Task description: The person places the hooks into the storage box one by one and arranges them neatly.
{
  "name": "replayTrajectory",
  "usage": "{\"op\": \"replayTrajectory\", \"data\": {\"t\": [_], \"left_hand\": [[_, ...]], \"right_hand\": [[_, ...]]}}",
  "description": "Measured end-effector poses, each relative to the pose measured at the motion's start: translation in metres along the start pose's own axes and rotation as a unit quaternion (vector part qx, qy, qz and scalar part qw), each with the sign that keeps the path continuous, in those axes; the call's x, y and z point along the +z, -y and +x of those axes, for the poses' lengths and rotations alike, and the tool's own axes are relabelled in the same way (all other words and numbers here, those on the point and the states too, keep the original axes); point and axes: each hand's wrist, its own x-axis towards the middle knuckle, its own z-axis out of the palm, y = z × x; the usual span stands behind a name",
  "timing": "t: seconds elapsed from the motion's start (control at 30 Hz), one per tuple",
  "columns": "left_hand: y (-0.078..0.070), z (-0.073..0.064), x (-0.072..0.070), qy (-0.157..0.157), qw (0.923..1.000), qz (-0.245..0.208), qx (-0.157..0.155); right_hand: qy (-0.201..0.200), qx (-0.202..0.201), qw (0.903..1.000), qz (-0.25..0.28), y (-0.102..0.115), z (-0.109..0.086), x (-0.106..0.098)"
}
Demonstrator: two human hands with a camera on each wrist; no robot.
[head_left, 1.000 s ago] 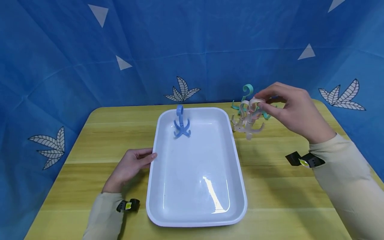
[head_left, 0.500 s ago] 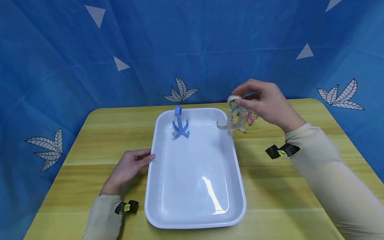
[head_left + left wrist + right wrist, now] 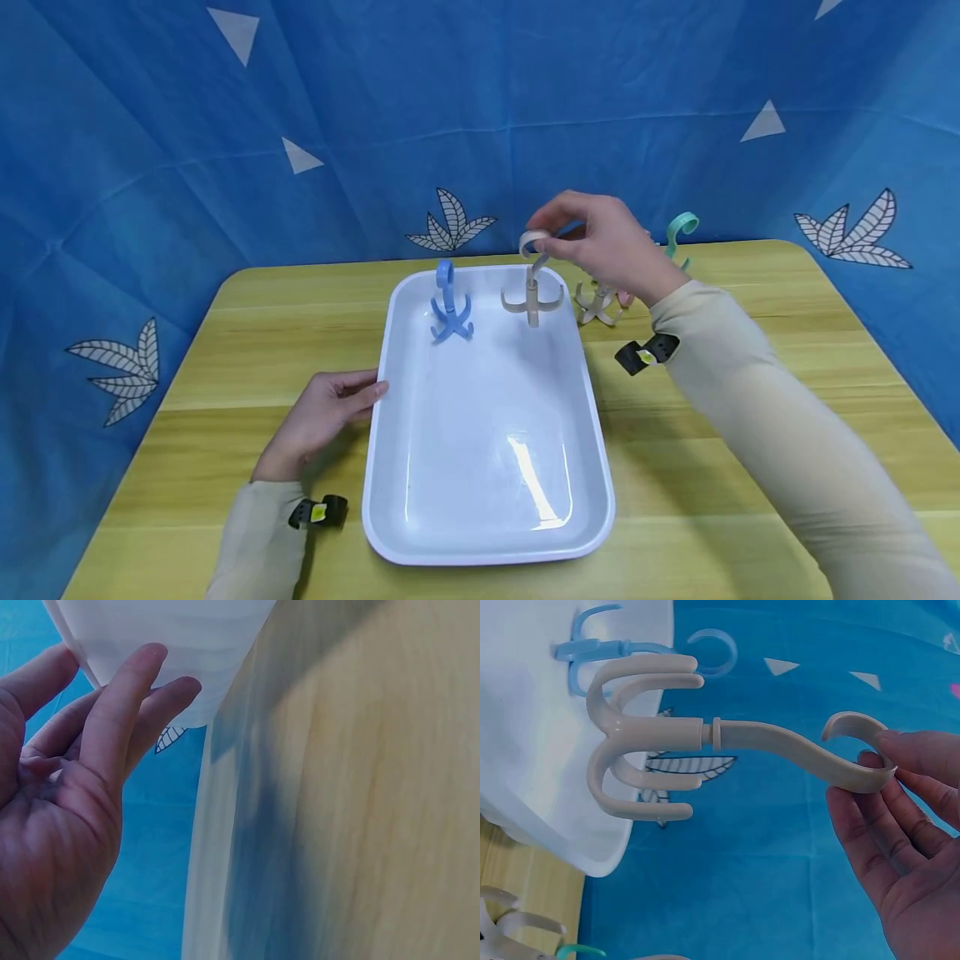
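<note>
In the head view my right hand point(image 3: 603, 242) pinches the curved top of a beige four-prong rotating hook point(image 3: 532, 300), hanging over the far right part of a white tray point(image 3: 487, 467). The right wrist view shows thumb and fingers on the crook of this beige hook point(image 3: 787, 746), its prongs pointing back toward the hand. A blue hook point(image 3: 452, 312) of the same kind stands in the tray's far left corner. My left hand point(image 3: 318, 421) holds the tray's left rim, thumb over the edge; the left wrist view has its fingers point(image 3: 112, 712) along the outer wall.
Right of the tray, partly behind my right forearm, are another pale hook point(image 3: 597, 307), a bit of a pink one point(image 3: 625, 297) and a green hook point(image 3: 681, 229). A blue cloth point(image 3: 375, 108) hangs behind the wooden table point(image 3: 750, 467).
My right hand has carried the beige hook leftward, from the group of hooks right of the tray to over the tray. The left hand stays at the rim.
</note>
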Motion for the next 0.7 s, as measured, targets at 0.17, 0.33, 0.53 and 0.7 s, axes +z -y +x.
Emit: {"op": "replayTrajectory", "data": {"t": [0.17,0.33,0.53,0.7], "left_hand": [[0.001,0.000,0.000,-0.002,1.0000,0.001,0.003],[0.001,0.001,0.001,0.001,1.0000,-0.003,0.006],[0.002,0.001,0.000,-0.003,1.0000,0.009,0.003],[0.002,0.001,-0.001,-0.009,0.9998,0.016,0.004]], "right_hand": [[0.009,0.012,0.9999,0.006,-0.001,0.006,0.006],[0.013,0.023,0.9996,0.001,-0.008,0.009,0.011],[0.037,0.039,0.9984,-0.017,-0.020,0.011,0.022],[0.039,0.038,0.9982,-0.025,-0.029,0.014,0.030]]}}
